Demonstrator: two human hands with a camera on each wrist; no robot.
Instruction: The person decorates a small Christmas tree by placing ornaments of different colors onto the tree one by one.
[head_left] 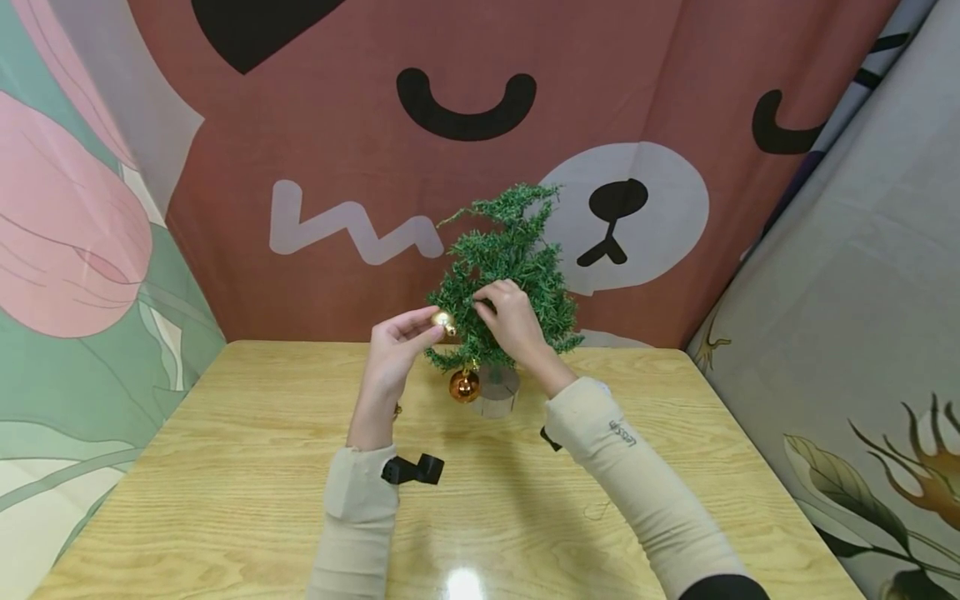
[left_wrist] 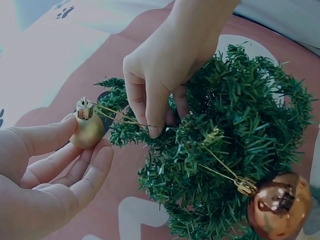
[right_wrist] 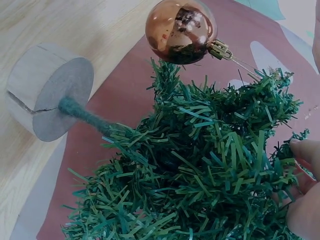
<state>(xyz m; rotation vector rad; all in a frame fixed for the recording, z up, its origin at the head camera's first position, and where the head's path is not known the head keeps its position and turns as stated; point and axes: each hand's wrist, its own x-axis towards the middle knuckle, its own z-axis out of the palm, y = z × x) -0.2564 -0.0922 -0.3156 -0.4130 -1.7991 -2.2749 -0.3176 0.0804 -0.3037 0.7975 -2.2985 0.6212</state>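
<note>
Cord [left_wrist: 120, 116] from the gold bauble [left_wrist: 89, 132] stretches across to the green tree [head_left: 517, 258], where the right grip [head_left: 513, 321] appears to pinch its far end among the branches [left_wrist: 250, 110]. The left grip [head_left: 392, 348] holds the gold bauble between thumb and fingers, just beside the left side of the tree. A copper bauble [left_wrist: 280, 207] already hangs lower down, near the wooden base [right_wrist: 47, 75] that stands on the surface [head_left: 262, 433].

The step in hand seems to be hanging the gold bauble by its loop; whether that loop has caught on a branch cannot be told, since fingers and needles hide the spot. The next move calls for seating the loop well along a firm branch, with the bauble held close enough to spare the thin cord a tug, then easing the weight down gently before letting go
</note>
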